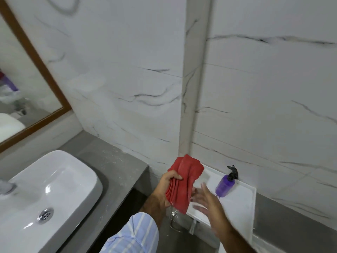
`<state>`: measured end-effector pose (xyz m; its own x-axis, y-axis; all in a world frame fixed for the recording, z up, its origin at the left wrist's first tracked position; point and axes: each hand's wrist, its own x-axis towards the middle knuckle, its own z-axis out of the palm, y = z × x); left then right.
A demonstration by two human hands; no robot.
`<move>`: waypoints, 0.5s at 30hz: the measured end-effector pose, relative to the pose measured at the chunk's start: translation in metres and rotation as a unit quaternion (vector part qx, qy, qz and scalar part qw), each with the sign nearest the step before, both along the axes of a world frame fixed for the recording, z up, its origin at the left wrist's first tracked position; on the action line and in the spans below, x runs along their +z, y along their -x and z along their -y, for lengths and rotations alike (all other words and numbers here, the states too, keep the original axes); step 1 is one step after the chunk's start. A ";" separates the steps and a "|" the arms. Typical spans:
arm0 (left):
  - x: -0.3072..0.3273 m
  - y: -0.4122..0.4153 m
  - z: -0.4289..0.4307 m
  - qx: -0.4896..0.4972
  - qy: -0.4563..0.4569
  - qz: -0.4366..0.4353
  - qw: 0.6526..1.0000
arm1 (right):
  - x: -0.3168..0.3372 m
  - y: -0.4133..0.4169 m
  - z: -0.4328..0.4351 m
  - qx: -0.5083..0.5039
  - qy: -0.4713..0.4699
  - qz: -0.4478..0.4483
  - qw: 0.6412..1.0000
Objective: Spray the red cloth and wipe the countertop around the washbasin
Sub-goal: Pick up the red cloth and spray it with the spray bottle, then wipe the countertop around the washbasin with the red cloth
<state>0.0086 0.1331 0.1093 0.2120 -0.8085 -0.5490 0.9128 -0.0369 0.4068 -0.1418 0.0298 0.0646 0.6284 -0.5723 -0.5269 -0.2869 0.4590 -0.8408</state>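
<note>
My left hand (165,187) is shut on a folded red cloth (184,181), held up in the air right of the grey countertop (116,170). My right hand (207,203) is blurred, open with fingers spread, just right of the cloth's lower edge and touching nothing I can make out. A purple spray bottle (225,185) with a black trigger head stands on a white ledge (242,203) beyond my right hand. The white washbasin (54,189) sits on the countertop at lower left, its drain visible.
A wood-framed mirror (36,66) hangs at upper left above the basin. White marble-patterned wall tiles (255,88) fill the background, with a vertical corner strip. Chrome pipe fittings (192,227) show below the white ledge. A tap's edge shows at far left.
</note>
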 end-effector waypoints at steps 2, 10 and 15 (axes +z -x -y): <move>-0.001 -0.017 -0.017 -0.021 0.018 0.006 1.000 | 0.021 -0.044 -0.007 0.023 -0.059 0.088 0.994; 0.000 -0.136 -0.122 -0.063 -0.033 0.091 0.993 | 0.050 -0.206 -0.033 0.076 -0.035 0.076 0.994; 0.007 -0.260 -0.194 -0.100 -0.190 0.354 0.910 | 0.035 -0.307 -0.069 0.139 0.020 0.078 0.987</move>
<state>0.2683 0.3270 0.1164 0.4905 -0.6506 -0.5798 0.3861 -0.4343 0.8138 0.1649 0.0987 0.0994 0.8358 -0.3857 -0.3909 -0.2615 0.3464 -0.9009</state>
